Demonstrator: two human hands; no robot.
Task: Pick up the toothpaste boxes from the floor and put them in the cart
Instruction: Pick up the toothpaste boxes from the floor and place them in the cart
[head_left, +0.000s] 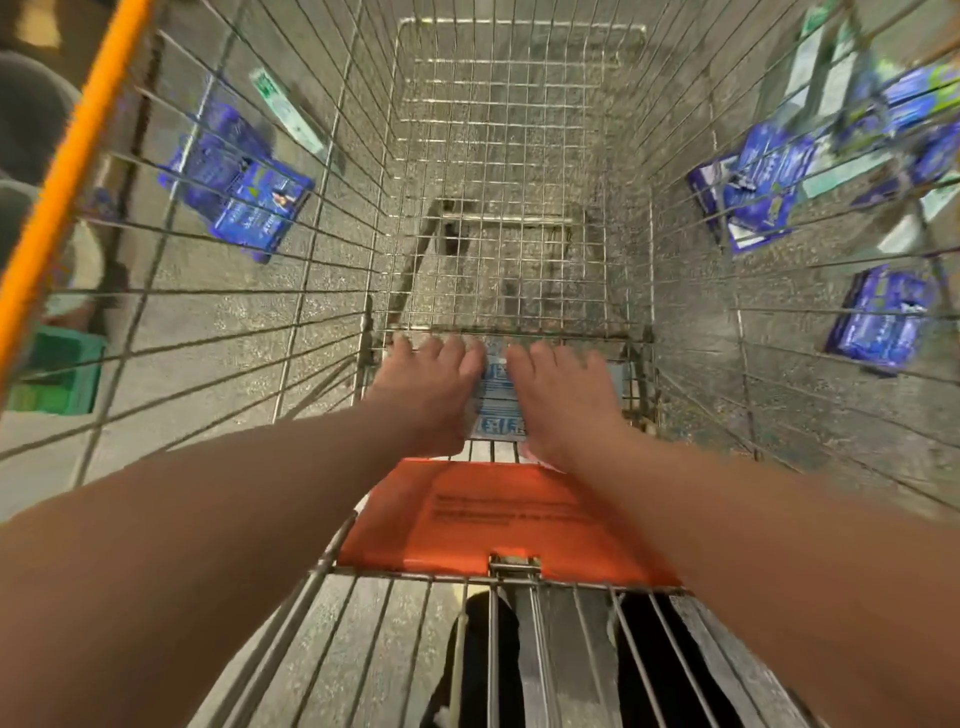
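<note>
A pale blue toothpaste box (496, 397) is seen low inside the wire cart (498, 208), at the near end of the basket, just beyond the orange flap (488, 512). It is pressed between the two hands: the left hand (423, 392) is laid along its left side and the right hand (563, 402) along its right, fingers stretched forward and nearly flat, so the box is held between the palms. How firmly it is gripped cannot be told through the blur. More boxes are spotted on the floor outside the cart: a blue stack (241, 184) beyond the left wall, a blue and green heap (810, 171) beyond the right wall, and one blue box (880, 317) nearer on the right. An orange rail (72, 156) runs along the cart's left rim.
</note>
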